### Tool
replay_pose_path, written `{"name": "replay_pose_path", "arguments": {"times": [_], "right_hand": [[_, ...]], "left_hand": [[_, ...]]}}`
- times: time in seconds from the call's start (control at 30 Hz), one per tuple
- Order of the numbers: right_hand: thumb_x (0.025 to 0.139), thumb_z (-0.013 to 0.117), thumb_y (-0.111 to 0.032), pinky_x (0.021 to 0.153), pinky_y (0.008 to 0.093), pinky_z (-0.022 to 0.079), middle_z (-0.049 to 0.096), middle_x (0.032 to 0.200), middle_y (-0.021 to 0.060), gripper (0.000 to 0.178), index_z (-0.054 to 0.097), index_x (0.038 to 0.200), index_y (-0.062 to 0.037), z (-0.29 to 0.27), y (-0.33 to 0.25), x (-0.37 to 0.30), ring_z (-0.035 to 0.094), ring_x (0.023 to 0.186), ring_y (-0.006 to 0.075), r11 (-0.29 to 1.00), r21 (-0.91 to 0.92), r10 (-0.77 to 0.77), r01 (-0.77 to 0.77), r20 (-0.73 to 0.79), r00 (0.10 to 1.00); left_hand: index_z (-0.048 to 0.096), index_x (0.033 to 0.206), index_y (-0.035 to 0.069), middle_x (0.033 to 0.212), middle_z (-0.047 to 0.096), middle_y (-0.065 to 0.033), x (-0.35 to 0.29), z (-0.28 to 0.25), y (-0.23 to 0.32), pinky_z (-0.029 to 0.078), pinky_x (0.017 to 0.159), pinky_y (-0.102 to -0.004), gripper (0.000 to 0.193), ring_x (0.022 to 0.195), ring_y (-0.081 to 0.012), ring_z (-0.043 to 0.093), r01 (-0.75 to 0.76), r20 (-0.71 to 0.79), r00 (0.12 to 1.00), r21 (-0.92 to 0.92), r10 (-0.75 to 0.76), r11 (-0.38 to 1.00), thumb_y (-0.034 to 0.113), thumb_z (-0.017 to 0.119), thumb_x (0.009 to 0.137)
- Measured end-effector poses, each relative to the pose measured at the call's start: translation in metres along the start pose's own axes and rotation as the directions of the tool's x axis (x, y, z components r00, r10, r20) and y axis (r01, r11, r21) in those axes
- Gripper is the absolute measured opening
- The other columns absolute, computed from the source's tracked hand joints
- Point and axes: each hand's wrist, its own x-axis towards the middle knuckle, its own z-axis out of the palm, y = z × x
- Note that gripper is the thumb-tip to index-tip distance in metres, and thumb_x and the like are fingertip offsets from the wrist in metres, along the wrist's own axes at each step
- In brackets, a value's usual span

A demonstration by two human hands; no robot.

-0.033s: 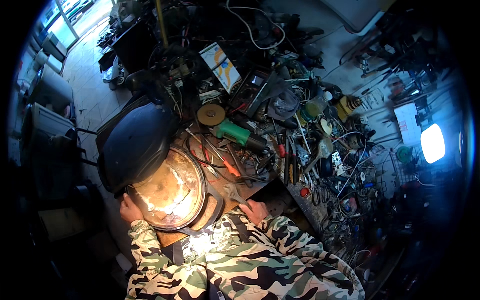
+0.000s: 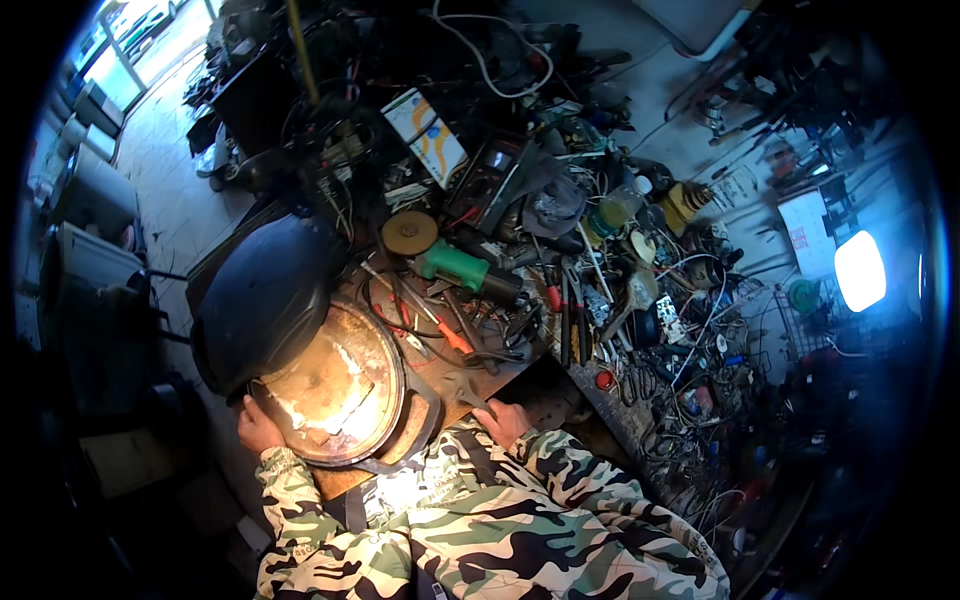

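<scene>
A round metal pan (image 2: 362, 418), its inside stained and scorched brown and brightly lit, lies in front of me with a dark handle frame at its near right side. Over its far left part leans a large black domed cover (image 2: 262, 300). My left hand (image 2: 260, 425) grips the pan's left rim; the fingertips are partly hidden at the edge. In my right hand (image 2: 505, 424), close to my lap at the bench's near edge, is an adjustable wrench (image 2: 468, 393), its jaw pointing up and left and slightly blurred.
Beyond the pan lie a green angle grinder (image 2: 458, 267) with a tan disc, and a screwdriver with an orange handle (image 2: 455, 338). Tools, cables and parts pile up to the right. A bright lamp (image 2: 860, 271) shines at far right. An open dark recess (image 2: 550, 395) sits beside my right hand.
The whole view has shifted slightly, so the bench things appear a little farther left. The wrench looks more blurred. Both hands keep their holds.
</scene>
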Motion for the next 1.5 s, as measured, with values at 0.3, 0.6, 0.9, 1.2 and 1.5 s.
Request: {"name": "replay_pose_path", "arguments": {"times": [0.3, 0.6, 0.9, 1.2, 1.5], "right_hand": [[0.096, 0.055, -0.051, 0.063, 0.0545, 0.050, 0.064, 0.071, 0.0251, 0.053, 0.063, 0.083, -0.0002, 0.008, 0.007, -0.009, 0.064, 0.071, 0.0466, 0.999, -0.039, -0.035, 0.031, -0.098, 0.995], [0.097, 0.061, -0.037, 0.049, 0.0509, 0.045, 0.055, 0.061, 0.0224, 0.040, 0.053, 0.077, -0.0026, 0.024, 0.009, -0.006, 0.059, 0.057, 0.0423, 0.980, -0.035, -0.197, 0.194, -0.236, 0.952], [0.095, 0.059, -0.046, 0.066, 0.0543, 0.050, 0.064, 0.075, 0.0277, 0.046, 0.067, 0.088, -0.0013, 0.010, -0.007, -0.001, 0.064, 0.075, 0.0466, 0.998, -0.037, 0.050, -0.055, -0.119, 0.992], [0.087, 0.068, -0.046, 0.063, 0.0523, 0.053, 0.066, 0.079, 0.0263, 0.049, 0.066, 0.085, 0.0028, 0.029, 0.000, 0.009, 0.066, 0.073, 0.0448, 0.981, -0.187, 0.001, -0.043, -0.221, 0.975], [0.089, 0.069, -0.021, 0.065, 0.0498, 0.045, 0.061, 0.081, 0.0248, 0.029, 0.061, 0.088, 0.0066, -0.006, -0.065, 0.001, 0.060, 0.075, 0.0430, 0.995, -0.069, -0.087, 0.070, -0.291, 0.953]], "left_hand": [[0.072, 0.086, -0.001, 0.081, 0.066, -0.0268, 0.000, -0.006, 0.000, 0.046, 0.068, -0.0536, 0.060, 0.077, -0.0481, 0.061, 0.024, 0.069, 0.997, 0.015, -0.025, 1.000, 0.054, 0.051, 0.096], [0.072, 0.083, -0.001, 0.079, 0.066, -0.0261, -0.002, -0.017, 0.018, 0.046, 0.070, -0.0540, 0.061, 0.077, -0.0480, 0.062, 0.099, 0.065, 0.993, 0.028, -0.101, 0.995, 0.056, 0.052, 0.094], [0.071, 0.082, -0.001, 0.077, 0.065, -0.0276, -0.003, -0.011, 0.014, 0.045, 0.067, -0.0553, 0.061, 0.076, -0.0491, 0.061, 0.070, 0.039, 0.997, 0.047, -0.072, 0.996, 0.055, 0.052, 0.094], [0.070, 0.078, -0.001, 0.076, 0.065, -0.0261, -0.002, -0.014, 0.023, 0.045, 0.064, -0.0524, 0.058, 0.070, -0.0451, 0.063, 0.074, 0.045, 0.996, 0.026, -0.075, 0.997, 0.052, 0.054, 0.095], [0.067, 0.078, -0.002, 0.081, 0.063, -0.0297, 0.006, -0.027, -0.001, 0.046, 0.071, -0.0530, 0.058, 0.080, -0.0495, 0.061, 0.175, 0.198, 0.966, -0.017, -0.168, 0.984, 0.052, 0.055, 0.092]]}}
